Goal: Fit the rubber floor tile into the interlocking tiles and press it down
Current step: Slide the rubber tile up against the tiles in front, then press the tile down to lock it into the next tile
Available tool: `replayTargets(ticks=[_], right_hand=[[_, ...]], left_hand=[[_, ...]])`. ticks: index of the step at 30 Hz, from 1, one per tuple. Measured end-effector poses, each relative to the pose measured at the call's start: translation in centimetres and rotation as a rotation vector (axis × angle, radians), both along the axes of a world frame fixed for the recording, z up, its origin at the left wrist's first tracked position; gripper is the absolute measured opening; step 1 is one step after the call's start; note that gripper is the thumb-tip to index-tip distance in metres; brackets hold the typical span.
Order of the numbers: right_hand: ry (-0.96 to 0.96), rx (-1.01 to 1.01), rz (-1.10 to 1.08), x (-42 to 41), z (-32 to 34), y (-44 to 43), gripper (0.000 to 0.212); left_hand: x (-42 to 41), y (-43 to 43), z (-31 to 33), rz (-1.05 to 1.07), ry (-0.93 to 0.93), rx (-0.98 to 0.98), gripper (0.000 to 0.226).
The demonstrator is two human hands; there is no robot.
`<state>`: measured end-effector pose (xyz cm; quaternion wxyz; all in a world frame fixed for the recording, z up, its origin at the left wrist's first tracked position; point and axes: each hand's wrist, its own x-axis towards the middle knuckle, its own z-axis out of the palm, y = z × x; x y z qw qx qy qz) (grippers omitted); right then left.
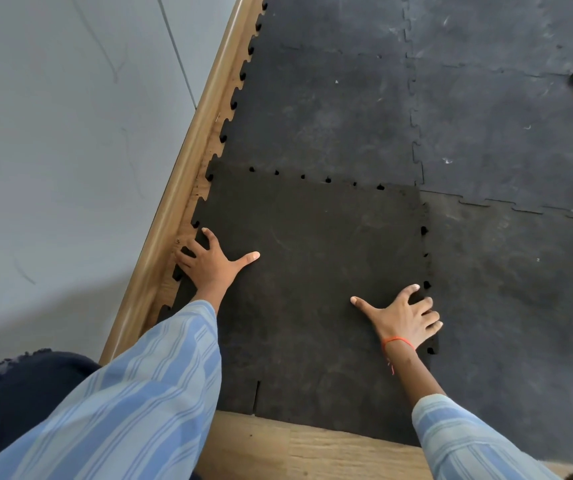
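I see a dark, matte square rubber floor tile (309, 271) with toothed edges lying in the near-left gap among the grey interlocking rubber tiles (330, 109), beside the wooden skirting board (174, 188). My left hand (208, 261) and right hand (404, 317) are well apart, spread flat on its side edges, gripping nothing, likely pressing the teeth home. Small gaps remain along the far seam.

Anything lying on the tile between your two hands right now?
No. In the head view, the stretch of rubber floor tile between the left hand and the right hand is bare; both palms lie flat on it.
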<state>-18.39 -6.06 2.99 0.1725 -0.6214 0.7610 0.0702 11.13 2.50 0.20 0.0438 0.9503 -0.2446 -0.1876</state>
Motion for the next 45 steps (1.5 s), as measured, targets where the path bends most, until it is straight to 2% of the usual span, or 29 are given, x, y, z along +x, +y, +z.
replayTargets(ticks=[16,24,29,36,38,41,45], right_hand=[[0.028,-0.043,0.043,-0.7,-0.7,-0.4,0.130],[-0.030,-0.098,0.192,-0.8,-2.2,0.8,0.112],[-0.015,-0.041,0.231,-1.3,-2.6,0.6,0.113],[-0.018,0.051,0.260,-1.6,-2.0,-0.5,0.117],[-0.036,0.025,0.236,-1.5,-1.5,-1.5,0.112],[-0.033,0.000,0.230,-2.0,-1.3,-3.1,0.106],[-0.027,0.082,0.256,-3.1,-1.9,-4.2,0.111]], left_hand=[[-0.4,-0.2,0.4,0.017,0.030,0.050,0.125],[-2.5,0.0,-1.4,-0.017,0.005,0.002,0.109],[-5.6,-0.7,-1.6,-0.141,-0.063,-0.028,0.097],[-10.8,-2.6,-1.3,-0.376,-0.062,-0.062,0.089],[-12.5,-2.8,-1.6,-0.445,-0.069,-0.075,0.088],[-13.4,-2.8,-2.2,-0.467,-0.108,-0.095,0.087],[-13.4,-2.8,-2.6,-0.462,-0.154,-0.101,0.087]])
